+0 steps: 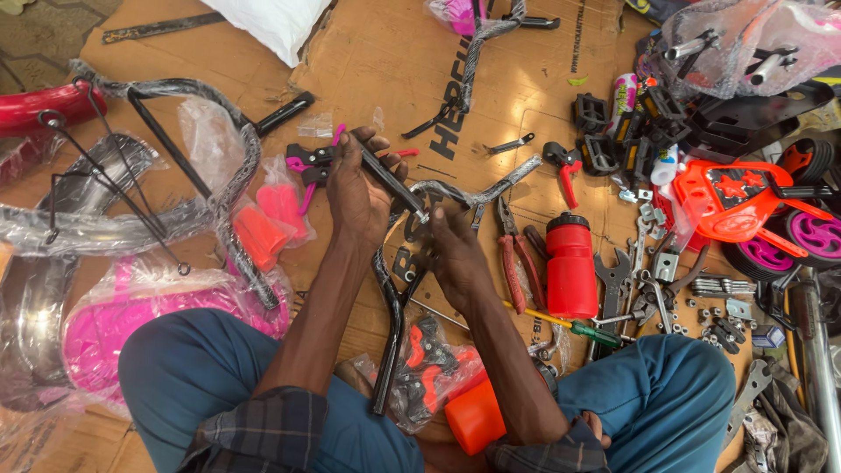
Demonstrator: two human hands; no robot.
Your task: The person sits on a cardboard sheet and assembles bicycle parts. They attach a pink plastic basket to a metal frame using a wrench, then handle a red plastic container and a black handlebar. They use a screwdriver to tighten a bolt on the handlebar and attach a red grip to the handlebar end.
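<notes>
A black bicycle handlebar lies across my lap and the cardboard, its plastic wrap partly on. My left hand is closed around its upper end, next to a black and pink brake lever. My right hand grips the bend of the bar near its middle, fingers curled over the tube. A second wrapped bar end stretches to the right of my right hand.
A red water bottle, red-handled pliers, a screwdriver, spanners and loose nuts lie to the right. Pink training wheels, black pedals, an orange part sit far right. Bagged mudguards and pink parts fill the left.
</notes>
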